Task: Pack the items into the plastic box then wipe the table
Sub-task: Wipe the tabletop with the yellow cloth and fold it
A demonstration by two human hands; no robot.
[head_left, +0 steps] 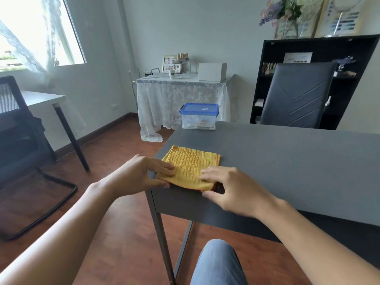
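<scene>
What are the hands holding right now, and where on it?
Both hold the folded yellow cloth at its near edge: left hand pinches the near-left corner, right hand the near-right corner.

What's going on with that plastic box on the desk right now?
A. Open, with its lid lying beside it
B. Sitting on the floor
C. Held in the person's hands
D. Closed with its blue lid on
D: the plastic box stands at the table's far corner with its blue lid on, away from both hands.

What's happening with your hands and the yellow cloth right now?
Left hand pinches cloth corner; right hand holds near edge. Yellow cloth folded flat at table corner. Plastic box lidded, far edge. Nothing in the way.
</scene>
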